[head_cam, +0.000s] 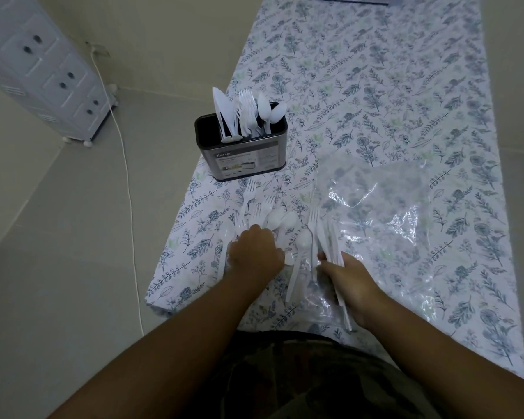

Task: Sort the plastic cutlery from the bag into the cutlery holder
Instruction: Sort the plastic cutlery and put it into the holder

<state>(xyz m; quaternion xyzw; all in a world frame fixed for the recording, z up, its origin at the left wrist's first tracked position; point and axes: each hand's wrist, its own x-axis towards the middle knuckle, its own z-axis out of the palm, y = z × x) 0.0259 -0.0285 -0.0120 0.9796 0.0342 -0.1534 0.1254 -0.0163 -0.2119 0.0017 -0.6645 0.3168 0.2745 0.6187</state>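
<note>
A dark cutlery holder (242,158) stands near the table's left edge, with white plastic knives, forks and spoons upright in it. Loose white forks and spoons (266,213) lie scattered on the floral cloth in front of it. My left hand (254,252) rests palm down on this pile, fingers curled over some pieces; what it grips is hidden. My right hand (348,282) is closed on a bundle of white knives (330,240) that point away from me. A clear, flattened plastic bag (384,213) lies to the right.
The table (375,86), covered in a blue floral cloth, runs away from me. Its left edge is close to the holder. A white drawer cabinet (43,71) on wheels and a white cable (127,176) are on the floor at left.
</note>
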